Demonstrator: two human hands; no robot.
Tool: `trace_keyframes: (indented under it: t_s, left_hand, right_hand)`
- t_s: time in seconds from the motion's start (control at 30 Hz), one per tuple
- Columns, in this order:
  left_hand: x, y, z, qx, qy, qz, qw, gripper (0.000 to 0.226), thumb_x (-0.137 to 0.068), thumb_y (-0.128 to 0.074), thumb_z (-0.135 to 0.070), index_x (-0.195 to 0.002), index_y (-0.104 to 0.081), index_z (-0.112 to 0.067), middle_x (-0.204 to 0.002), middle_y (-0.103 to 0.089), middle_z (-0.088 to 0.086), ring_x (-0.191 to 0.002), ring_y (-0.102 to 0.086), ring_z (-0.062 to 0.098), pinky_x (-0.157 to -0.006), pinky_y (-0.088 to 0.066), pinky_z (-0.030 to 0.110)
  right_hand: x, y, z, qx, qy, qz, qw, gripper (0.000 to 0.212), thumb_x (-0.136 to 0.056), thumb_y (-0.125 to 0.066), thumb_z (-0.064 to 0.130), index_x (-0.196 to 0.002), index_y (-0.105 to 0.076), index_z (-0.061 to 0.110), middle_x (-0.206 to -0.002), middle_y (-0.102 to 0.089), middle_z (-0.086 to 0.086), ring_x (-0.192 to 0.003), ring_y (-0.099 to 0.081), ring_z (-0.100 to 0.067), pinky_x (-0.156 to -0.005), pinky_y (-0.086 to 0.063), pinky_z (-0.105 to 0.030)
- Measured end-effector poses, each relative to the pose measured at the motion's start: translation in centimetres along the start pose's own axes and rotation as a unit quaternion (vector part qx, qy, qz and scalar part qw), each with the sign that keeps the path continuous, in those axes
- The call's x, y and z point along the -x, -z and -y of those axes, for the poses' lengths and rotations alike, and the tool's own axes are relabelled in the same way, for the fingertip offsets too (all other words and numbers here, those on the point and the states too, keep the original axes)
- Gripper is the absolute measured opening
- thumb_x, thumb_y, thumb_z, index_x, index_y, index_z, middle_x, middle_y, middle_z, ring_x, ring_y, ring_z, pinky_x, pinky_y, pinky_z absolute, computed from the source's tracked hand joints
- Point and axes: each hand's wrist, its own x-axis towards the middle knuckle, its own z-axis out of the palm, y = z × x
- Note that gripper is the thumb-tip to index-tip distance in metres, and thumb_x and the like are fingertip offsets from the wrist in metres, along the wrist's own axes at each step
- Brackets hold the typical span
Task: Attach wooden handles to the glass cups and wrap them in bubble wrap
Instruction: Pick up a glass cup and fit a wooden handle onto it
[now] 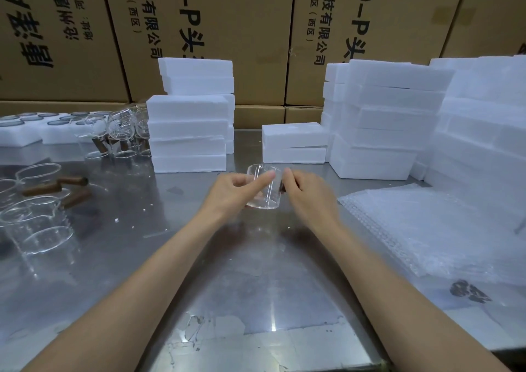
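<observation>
Two hands on one empty glass cup (264, 186), left hand (233, 191) gripping it, right hand (306, 194) pinching its side

A packing area in a warehouse or small factory: printed cardboard cartons (199, 30) wall off the space beyond the hands, white foam blocks (189, 132) stack on a steel table (256, 286), bubble wrap (427, 229) lies right of them, glass cups (37, 223) crowd the left.
</observation>
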Motion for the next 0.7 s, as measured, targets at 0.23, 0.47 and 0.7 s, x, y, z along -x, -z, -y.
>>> trace_keyframes:
  t_s: [0.23, 0.47, 0.7]
  left_hand:
    - [1.1, -0.5, -1.2, -0.021, -0.056, 0.008, 0.998, 0.045, -0.072, -0.045, -0.079, -0.104, -0.065, -0.053, -0.110, -0.061, -0.033, -0.106, -0.056, -0.010, -0.099, -0.045, 0.028]
    - [1.9, -1.7, -1.0, -0.120, -0.289, -0.052, 0.948, 0.061, -0.074, -0.081, -0.024, -0.128, -0.053, -0.023, -0.130, -0.056, -0.014, -0.122, -0.049, 0.001, -0.102, -0.036, 0.014]
    - [2.4, -2.2, -1.6, -0.045, -0.225, -0.138, 0.964, 0.039, -0.068, -0.083, -0.034, -0.097, -0.062, -0.021, -0.101, -0.065, -0.016, -0.103, -0.059, 0.000, -0.087, -0.044, 0.012]
  right_hand:
    - [-0.5, 0.0, -0.5, -0.116, -0.108, 0.036, 0.987, 0.056, -0.098, -0.032, 0.027, -0.046, -0.052, 0.021, -0.043, -0.053, 0.011, -0.057, -0.049, -0.016, -0.060, -0.037, -0.029]
    - [-0.7, 0.0, -0.1, -0.219, -0.195, 0.091, 0.952, 0.050, -0.092, -0.035, 0.022, -0.042, -0.042, 0.016, -0.032, -0.041, 0.009, -0.046, -0.035, -0.016, -0.050, -0.025, -0.026]
    - [-0.3, -0.7, 0.1, -0.202, -0.157, 0.084, 0.963, 0.067, -0.096, -0.034, 0.025, -0.030, -0.048, 0.020, -0.030, -0.043, 0.009, -0.046, -0.040, -0.015, -0.053, -0.030, -0.027]
